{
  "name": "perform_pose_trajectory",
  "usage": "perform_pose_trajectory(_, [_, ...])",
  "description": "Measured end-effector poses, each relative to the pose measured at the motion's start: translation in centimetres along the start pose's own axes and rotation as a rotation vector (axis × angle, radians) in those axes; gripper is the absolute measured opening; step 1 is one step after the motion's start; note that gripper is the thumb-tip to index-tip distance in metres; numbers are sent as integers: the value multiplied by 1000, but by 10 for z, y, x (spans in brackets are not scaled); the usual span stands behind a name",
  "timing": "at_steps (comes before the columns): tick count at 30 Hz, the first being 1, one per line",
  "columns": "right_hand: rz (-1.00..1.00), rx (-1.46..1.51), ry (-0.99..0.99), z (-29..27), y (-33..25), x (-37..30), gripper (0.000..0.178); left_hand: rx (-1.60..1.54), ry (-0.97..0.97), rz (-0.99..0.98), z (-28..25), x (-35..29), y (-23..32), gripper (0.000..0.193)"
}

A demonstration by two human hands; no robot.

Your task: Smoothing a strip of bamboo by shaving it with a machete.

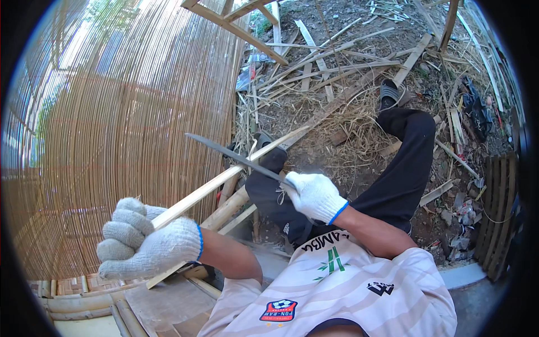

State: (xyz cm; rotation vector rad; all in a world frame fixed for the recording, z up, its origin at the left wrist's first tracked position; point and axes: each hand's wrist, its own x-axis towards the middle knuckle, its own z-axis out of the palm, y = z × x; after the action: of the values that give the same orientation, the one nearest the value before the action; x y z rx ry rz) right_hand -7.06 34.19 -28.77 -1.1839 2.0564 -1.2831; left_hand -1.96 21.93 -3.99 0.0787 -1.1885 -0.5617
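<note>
My left hand (pixel 149 240), in a white knit glove with a blue cuff, is closed around a long pale bamboo strip (pixel 205 190). The strip slants up and right from my fist, and its lower end shows beneath the glove. My right hand (pixel 315 196), gloved the same way, grips a long dark-bladed knife (pixel 229 153); the handle is hidden in the fist. Its blade lies across the strip, pointing up and left. A thin curled shaving (pixel 253 147) stands up from the strip beside the blade.
A screen of thin bamboo slats (pixel 140 129) fills the left side. Under the strip are bamboo poles (pixel 227 208) by my legs. Cut strips (pixel 331 67) and straw litter the ground ahead. A wooden frame (pixel 241 31) stands at the top, a slatted panel (pixel 497 208) at right.
</note>
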Motion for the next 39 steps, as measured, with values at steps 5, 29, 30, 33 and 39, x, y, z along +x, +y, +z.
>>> perform_pose_trajectory(5, [-190,172,58,-3,-6,-11,20,-4,-3,27,2,-2,11,56])
perform_pose_trajectory(29, [167,44,-81,33,71,17,30,128,-16,61,-5,0,-2,54])
perform_pose_trajectory(30, [158,24,-83,34,73,17,30,113,-15,58,-10,1,-3,54])
perform_pose_trajectory(33, [104,59,-96,32,66,16,31,100,-3,58,-14,4,3,55])
perform_pose_trajectory(39, [183,53,-91,50,103,21,33,103,-23,66,-21,6,-4,54])
